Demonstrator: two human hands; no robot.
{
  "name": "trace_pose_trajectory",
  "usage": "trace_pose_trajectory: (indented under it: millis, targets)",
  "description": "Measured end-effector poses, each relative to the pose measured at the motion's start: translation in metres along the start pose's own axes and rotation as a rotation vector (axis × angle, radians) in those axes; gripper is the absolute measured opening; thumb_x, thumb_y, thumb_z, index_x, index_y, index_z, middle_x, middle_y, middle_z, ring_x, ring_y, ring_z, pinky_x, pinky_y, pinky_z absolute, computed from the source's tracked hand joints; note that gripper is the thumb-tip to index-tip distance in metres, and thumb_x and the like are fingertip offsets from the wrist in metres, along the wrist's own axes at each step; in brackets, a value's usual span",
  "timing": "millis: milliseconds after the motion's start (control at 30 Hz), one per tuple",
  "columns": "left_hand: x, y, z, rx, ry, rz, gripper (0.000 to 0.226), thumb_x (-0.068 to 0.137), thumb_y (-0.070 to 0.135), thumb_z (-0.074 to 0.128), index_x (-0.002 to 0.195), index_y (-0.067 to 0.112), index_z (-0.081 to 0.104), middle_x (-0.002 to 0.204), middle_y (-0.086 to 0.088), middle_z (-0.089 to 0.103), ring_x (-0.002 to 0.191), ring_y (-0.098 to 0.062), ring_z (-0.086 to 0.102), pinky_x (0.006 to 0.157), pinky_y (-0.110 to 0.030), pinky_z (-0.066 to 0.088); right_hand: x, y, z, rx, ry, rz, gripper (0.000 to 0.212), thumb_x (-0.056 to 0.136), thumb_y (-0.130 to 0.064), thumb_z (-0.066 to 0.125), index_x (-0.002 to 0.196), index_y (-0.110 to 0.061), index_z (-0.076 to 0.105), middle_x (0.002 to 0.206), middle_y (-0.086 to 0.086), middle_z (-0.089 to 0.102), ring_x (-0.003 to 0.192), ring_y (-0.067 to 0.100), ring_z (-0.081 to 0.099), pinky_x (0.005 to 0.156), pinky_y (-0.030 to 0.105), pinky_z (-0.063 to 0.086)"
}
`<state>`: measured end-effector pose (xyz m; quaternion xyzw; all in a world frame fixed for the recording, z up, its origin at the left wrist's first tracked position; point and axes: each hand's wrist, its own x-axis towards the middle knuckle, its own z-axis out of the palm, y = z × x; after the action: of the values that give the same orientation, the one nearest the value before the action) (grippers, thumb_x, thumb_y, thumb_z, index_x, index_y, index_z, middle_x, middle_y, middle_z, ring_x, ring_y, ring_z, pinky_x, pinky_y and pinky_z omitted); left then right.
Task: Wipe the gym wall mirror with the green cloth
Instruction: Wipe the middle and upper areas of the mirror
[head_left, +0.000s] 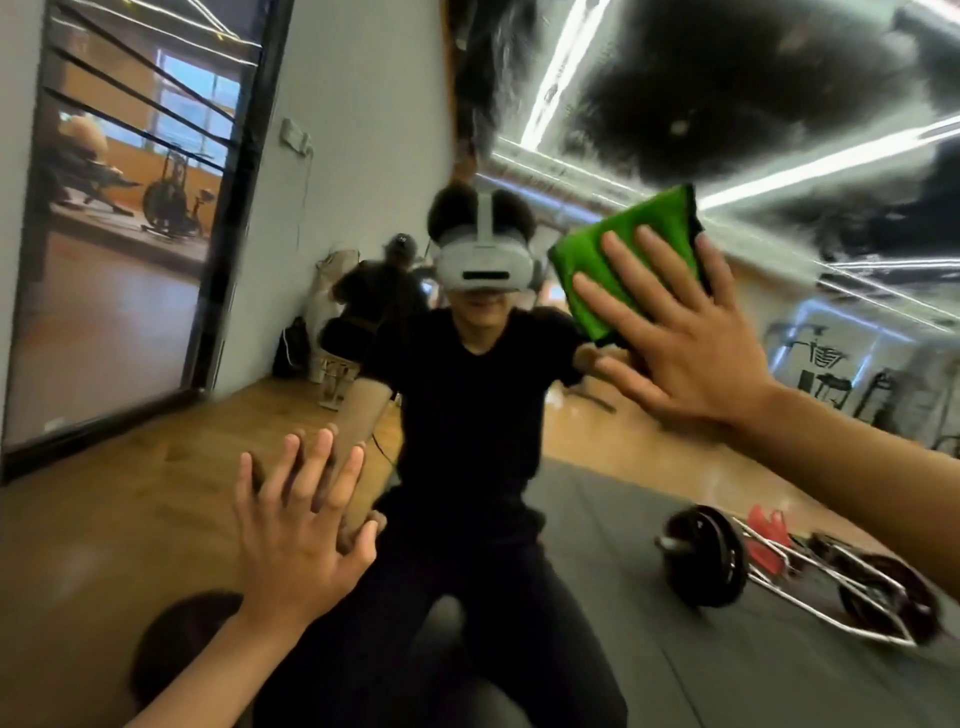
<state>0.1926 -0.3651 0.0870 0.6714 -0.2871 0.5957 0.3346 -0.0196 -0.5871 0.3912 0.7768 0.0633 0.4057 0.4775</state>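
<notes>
1. One view is given, taken from a wide-angle camera worn on the person's head; the headset (485, 265) is seen reflected just above frame centre.
2. The lens is turned straight at the wall mirror (649, 467), and the frame is rolled, so the reflected floor is slanted.
3. The glass is viewed from very near: the left hand (301, 525) is laid on it at 7 o'clock, the right hand (675, 332) at 2 o'clock.
4. Reflected ceiling lights (566, 67) are caught at 1 o'clock, a barbell (701, 561) at 4 o'clock.

My folded green cloth (621, 260) lies flat against the wall mirror (597, 545), upper right, under my right grip (691, 343).
</notes>
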Motion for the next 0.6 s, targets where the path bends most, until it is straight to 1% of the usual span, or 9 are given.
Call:
trace_pose_trajectory:
  millis: [67,100,133,267,367,400,433,533,600]
  targets:
    - [-0.003,0.001,-0.004,-0.029,-0.029,0.001,0.064,0.102,0.049,0.043,0.157,0.018,0.040,0.166,-0.013,0.030,0.151,-0.040,0.030,0.127,-0.066,0.011,0.011,-0.016,-0.004,0.051,0.043,0.352,0.069,0.107,-0.060,0.033,0.167,-0.030,0.018,0.175,0.009,0.012,0.162,0.035,0.008,0.127,0.063,0.006]
    - [-0.005,0.001,-0.006,-0.041,-0.044,0.005,0.066,0.099,0.048,0.047,0.157,0.017,0.040,0.167,-0.013,0.029,0.152,-0.041,0.029,0.127,-0.066,0.010,0.009,-0.033,-0.001,0.066,0.059,0.450,0.071,0.107,-0.062,0.030,0.168,-0.029,0.019,0.175,0.010,0.010,0.162,0.036,0.006,0.127,0.064,0.005]
    - [-0.006,0.000,-0.008,-0.047,-0.059,0.013,0.069,0.096,0.047,0.050,0.158,0.018,0.040,0.168,-0.013,0.028,0.152,-0.041,0.028,0.127,-0.065,0.009,0.003,-0.052,0.004,0.071,0.061,0.474,0.072,0.106,-0.063,0.029,0.168,-0.027,0.020,0.175,0.010,0.009,0.161,0.037,0.006,0.127,0.065,0.005]
    - [-0.006,-0.006,-0.009,-0.061,-0.101,0.033,0.080,0.094,0.047,0.052,0.166,0.023,0.028,0.170,-0.011,0.023,0.160,-0.034,0.017,0.128,-0.065,0.008,-0.051,-0.110,0.023,0.109,-0.023,0.215,0.073,0.103,-0.067,0.028,0.166,-0.029,0.025,0.173,0.008,0.016,0.160,0.036,0.013,0.126,0.065,0.008]
    - [-0.010,-0.006,-0.010,-0.044,-0.144,0.053,0.084,0.094,0.047,0.051,0.170,0.026,0.020,0.176,-0.007,0.015,0.163,-0.031,0.007,0.127,-0.066,0.007,-0.068,-0.093,0.022,0.105,-0.070,0.049,0.070,0.104,-0.065,0.028,0.166,-0.032,0.025,0.174,0.005,0.014,0.161,0.032,0.012,0.128,0.060,0.007]
    - [-0.011,-0.007,-0.012,-0.045,-0.160,0.062,0.085,0.094,0.047,0.052,0.170,0.026,0.019,0.177,-0.006,0.011,0.163,-0.031,0.006,0.127,-0.066,0.007,-0.065,-0.079,0.019,0.096,-0.067,0.038,0.068,0.105,-0.064,0.027,0.166,-0.033,0.023,0.175,0.004,0.013,0.161,0.031,0.011,0.128,0.059,0.007]
    - [-0.011,-0.009,-0.014,-0.053,-0.178,0.067,0.086,0.093,0.047,0.052,0.170,0.026,0.018,0.178,-0.006,0.008,0.164,-0.032,0.005,0.127,-0.067,0.007,-0.059,-0.062,0.014,0.084,-0.057,0.078,0.068,0.106,-0.062,0.027,0.167,-0.034,0.021,0.175,0.005,0.012,0.161,0.032,0.011,0.128,0.060,0.007]
    - [-0.008,-0.008,-0.022,-0.116,-0.232,0.043,0.085,0.093,0.046,0.051,0.169,0.026,0.018,0.178,-0.005,0.008,0.163,-0.032,0.006,0.127,-0.067,0.005,-0.035,-0.016,0.003,0.075,-0.001,0.339,0.067,0.107,-0.059,0.029,0.167,-0.030,0.017,0.173,0.010,0.010,0.161,0.034,0.008,0.126,0.064,0.010]
    - [-0.002,0.000,-0.032,-0.211,-0.260,-0.022,0.082,0.093,0.045,0.051,0.168,0.025,0.025,0.176,-0.008,0.015,0.162,-0.034,0.012,0.127,-0.067,0.005,-0.028,-0.006,-0.002,0.066,-0.005,0.394,0.067,0.108,-0.059,0.029,0.167,-0.028,0.017,0.173,0.012,0.008,0.161,0.033,0.004,0.126,0.065,0.011]
